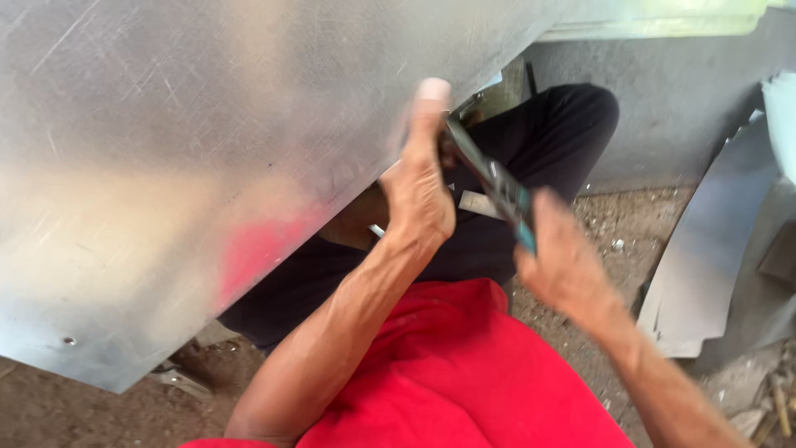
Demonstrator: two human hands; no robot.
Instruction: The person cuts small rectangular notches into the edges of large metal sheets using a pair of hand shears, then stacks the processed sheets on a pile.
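A large scratched sheet of shiny metal fills the upper left and stands tilted in front of me. My left hand grips its lower right edge, thumb pressed up against the face of the sheet. My right hand holds the dark, teal-tipped handles of a pair of metal shears. The shears' blades reach up to the sheet's edge just beside my left thumb; the blade tips are hidden behind that hand.
My red shirt and black trousers are below the sheet. Curved offcuts of sheet metal lean at the right. The dirt floor carries small scraps. A grey wall stands behind.
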